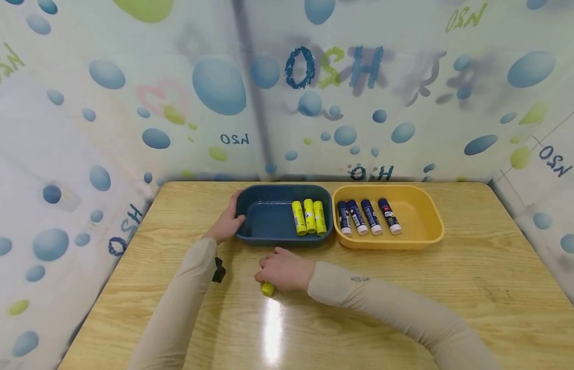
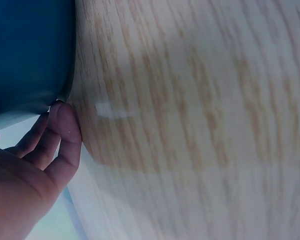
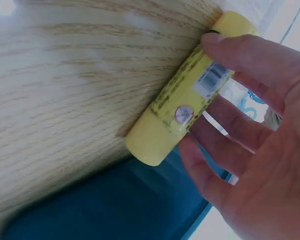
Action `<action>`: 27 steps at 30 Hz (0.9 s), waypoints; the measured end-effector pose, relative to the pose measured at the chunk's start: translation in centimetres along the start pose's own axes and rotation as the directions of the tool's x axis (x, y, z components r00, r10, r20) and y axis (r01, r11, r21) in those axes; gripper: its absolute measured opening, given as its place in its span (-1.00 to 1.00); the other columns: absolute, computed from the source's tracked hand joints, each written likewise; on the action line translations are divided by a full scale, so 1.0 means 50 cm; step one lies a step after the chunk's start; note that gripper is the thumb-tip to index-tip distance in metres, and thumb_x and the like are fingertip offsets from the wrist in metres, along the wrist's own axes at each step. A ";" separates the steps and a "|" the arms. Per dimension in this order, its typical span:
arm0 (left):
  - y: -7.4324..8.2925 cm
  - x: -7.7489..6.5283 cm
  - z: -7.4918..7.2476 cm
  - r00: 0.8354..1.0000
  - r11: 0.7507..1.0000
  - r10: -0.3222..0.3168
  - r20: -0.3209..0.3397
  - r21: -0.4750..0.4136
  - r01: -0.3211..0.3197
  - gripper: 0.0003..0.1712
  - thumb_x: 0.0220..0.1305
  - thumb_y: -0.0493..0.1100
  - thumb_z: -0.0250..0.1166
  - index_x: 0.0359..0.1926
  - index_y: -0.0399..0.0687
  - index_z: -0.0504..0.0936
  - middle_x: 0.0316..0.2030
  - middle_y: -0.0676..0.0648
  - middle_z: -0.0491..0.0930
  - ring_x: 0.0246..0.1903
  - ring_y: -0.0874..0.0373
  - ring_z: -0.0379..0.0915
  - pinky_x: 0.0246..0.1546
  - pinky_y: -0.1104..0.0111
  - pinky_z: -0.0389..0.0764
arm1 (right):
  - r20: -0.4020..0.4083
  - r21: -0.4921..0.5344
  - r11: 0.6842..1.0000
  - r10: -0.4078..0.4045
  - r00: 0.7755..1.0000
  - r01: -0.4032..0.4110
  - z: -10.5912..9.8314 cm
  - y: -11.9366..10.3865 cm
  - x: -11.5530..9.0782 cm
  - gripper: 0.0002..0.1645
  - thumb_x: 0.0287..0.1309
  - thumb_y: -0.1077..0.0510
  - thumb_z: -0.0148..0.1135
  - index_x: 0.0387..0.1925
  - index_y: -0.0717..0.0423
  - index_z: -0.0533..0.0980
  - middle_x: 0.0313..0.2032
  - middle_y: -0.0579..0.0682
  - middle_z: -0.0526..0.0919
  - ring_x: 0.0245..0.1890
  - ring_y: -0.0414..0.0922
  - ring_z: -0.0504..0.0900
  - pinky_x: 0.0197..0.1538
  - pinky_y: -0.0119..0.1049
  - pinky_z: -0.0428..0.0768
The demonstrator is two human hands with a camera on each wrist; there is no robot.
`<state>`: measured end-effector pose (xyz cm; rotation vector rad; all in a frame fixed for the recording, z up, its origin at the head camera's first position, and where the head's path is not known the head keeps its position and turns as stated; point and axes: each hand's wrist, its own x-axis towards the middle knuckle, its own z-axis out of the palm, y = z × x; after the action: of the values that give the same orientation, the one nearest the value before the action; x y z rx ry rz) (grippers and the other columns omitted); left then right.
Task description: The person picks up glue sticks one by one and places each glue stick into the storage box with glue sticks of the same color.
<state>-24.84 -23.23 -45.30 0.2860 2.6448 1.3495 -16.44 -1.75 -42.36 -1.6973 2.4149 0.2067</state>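
Observation:
My left hand [image 1: 226,223] grips the left end of a dark blue tray [image 1: 264,222], its thumb at the rim and its fingers bent against the outer wall [image 2: 32,55]. Inside that tray, at its right end, lie three yellow glue sticks [image 1: 309,218] side by side. In front of the tray, low over the table, my right hand [image 1: 287,270] holds another yellow glue stick [image 1: 267,289]. The right wrist view shows this glue stick [image 3: 175,110] pinched between thumb and fingers, its barcode label facing the camera.
A yellow-orange tray [image 1: 421,221] stands right beside the blue one, with several dark blue, white-ended glue sticks [image 1: 371,218] in its left part. Both trays sit near the far edge of the wooden table [image 1: 361,318], before a patterned curtain [image 1: 287,118]. A small black device [image 1: 218,270] is at the left wrist.

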 end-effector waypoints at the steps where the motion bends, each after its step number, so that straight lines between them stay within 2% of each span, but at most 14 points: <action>1: 0.000 0.000 0.000 1.000 1.000 -0.001 0.001 0.000 0.001 -0.15 0.33 -0.42 -0.09 0.51 -0.07 -0.29 0.47 -0.35 -0.26 0.42 -0.25 -0.26 0.31 -0.09 -0.04 | 0.001 0.001 1.000 0.003 1.000 -0.003 -0.001 -0.001 -0.001 -0.73 0.24 0.11 0.27 -0.04 -0.26 0.63 -0.17 -0.19 0.60 -0.13 -0.18 0.51 -0.02 -0.23 0.41; 10: -0.003 0.001 0.001 1.000 1.000 0.003 0.004 -0.011 -0.003 -0.16 0.33 -0.44 -0.11 0.51 -0.08 -0.28 0.46 -0.37 -0.28 0.42 -0.27 -0.28 0.31 -0.11 -0.05 | 0.035 0.012 1.000 0.012 0.999 -0.013 -0.002 0.002 -0.009 -0.71 0.32 0.10 0.18 0.02 -0.27 0.60 -0.10 -0.16 0.61 -0.09 -0.18 0.53 -0.03 -0.21 0.45; 20: 0.004 -0.001 0.001 1.000 1.000 0.003 0.001 -0.016 -0.003 -0.16 0.34 -0.44 -0.10 0.51 -0.08 -0.28 0.46 -0.37 -0.27 0.42 -0.26 -0.28 0.31 -0.10 -0.06 | -0.002 -0.036 0.999 -0.024 1.000 0.024 -0.026 0.011 -0.037 -0.72 0.32 0.06 0.19 0.03 -0.25 0.60 -0.10 -0.15 0.62 -0.11 -0.19 0.54 -0.05 -0.25 0.46; 27: -0.005 0.003 0.001 1.000 1.000 0.013 0.006 -0.025 -0.013 -0.16 0.34 -0.45 -0.10 0.51 -0.09 -0.29 0.47 -0.36 -0.29 0.42 -0.25 -0.29 0.31 -0.09 -0.06 | -0.005 -0.062 0.997 -0.050 0.999 0.050 -0.036 0.015 -0.059 -0.69 0.30 0.06 0.21 0.06 -0.23 0.58 -0.10 -0.14 0.60 -0.17 -0.18 0.52 -0.12 -0.32 0.45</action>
<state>-24.98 -23.30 -45.53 0.3036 2.6241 1.3817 -16.31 0.81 -39.92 -1.7849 2.3916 0.2718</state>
